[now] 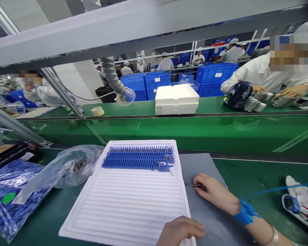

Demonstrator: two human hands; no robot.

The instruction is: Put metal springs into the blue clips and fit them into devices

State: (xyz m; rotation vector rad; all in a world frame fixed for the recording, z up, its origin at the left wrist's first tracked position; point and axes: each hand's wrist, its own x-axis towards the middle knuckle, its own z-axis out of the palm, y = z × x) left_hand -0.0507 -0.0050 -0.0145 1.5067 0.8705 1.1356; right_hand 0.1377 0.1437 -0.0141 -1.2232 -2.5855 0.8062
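A white ribbed tray [128,205] lies in front of me, with rows of small blue parts [138,158] filling its far end. My right hand [212,191], a blue strap [245,212] on its wrist, rests on the grey mat [195,164] right of the tray. Its fingertips pinch small metal pins [193,185]. My left hand [179,231] lies at the tray's near right corner with its fingers curled together. Nothing shows in it.
A clear bag of metal pieces [69,165] and a blue bag [7,194] lie to the left. Beyond runs a green conveyor [207,131] carrying white foam boxes [176,99], a tape roll [98,111] and a black fan [238,94]. Co-workers in white sit opposite.
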